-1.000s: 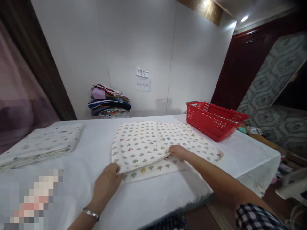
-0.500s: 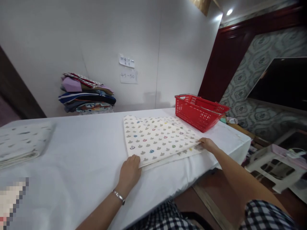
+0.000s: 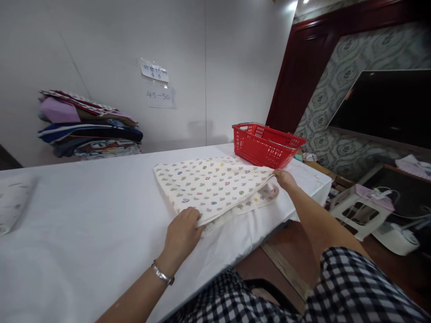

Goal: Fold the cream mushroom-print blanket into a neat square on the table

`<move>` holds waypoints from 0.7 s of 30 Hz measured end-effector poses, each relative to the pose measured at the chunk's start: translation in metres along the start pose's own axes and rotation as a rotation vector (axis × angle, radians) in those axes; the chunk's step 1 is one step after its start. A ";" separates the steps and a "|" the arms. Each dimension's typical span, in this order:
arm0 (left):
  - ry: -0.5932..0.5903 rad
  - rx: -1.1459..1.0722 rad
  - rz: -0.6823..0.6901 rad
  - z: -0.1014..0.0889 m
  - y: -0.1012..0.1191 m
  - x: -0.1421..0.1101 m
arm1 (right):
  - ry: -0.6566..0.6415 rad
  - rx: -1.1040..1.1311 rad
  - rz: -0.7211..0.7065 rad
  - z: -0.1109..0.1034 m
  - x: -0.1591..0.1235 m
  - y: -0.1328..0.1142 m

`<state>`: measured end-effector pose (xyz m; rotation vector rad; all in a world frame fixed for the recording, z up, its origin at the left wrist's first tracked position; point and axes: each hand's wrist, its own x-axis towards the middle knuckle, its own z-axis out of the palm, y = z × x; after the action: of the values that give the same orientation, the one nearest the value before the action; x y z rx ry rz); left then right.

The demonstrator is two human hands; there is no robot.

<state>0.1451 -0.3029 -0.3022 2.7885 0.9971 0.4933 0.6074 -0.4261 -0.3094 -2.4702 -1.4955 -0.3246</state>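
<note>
A cream cloth [image 3: 208, 186] printed with small grey and coloured shapes lies folded on the white-covered table [image 3: 84, 233]. My left hand [image 3: 182, 233] is closed on the cloth's near left corner, fingers curled over its edge. My right hand [image 3: 284, 178] pinches the cloth's right corner and lifts the top layer slightly off the lower layer.
A red plastic basket [image 3: 266, 144] stands at the table's far right corner, just behind the cloth. A stack of folded fabrics [image 3: 87, 125] rests against the white wall. Another folded printed cloth [image 3: 13, 202] lies at the far left. A white stool [image 3: 357, 208] and floor clutter sit to the right.
My view has swung right. My right hand moved out along the cloth to its right corner and now lifts the top layer; my left hand keeps hold of the near left corner.
</note>
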 end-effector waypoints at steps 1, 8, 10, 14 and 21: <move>-0.017 0.016 0.028 0.001 0.004 0.000 | -0.014 -0.005 0.012 0.002 -0.005 0.003; -0.197 0.054 -0.033 0.019 -0.010 -0.019 | -0.148 0.021 -0.003 0.027 -0.043 0.012; -0.206 0.034 -0.046 0.020 -0.013 -0.026 | -0.150 0.029 0.003 0.026 -0.045 0.014; -0.232 0.011 -0.085 0.018 -0.013 -0.037 | -0.203 0.045 0.017 0.022 -0.050 0.014; -0.225 -0.070 -0.100 0.019 -0.013 -0.044 | -0.296 0.055 0.191 0.022 -0.052 0.009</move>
<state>0.1123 -0.3210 -0.3349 2.6431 1.0401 0.1915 0.5928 -0.4670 -0.3470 -2.6788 -1.3304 0.1207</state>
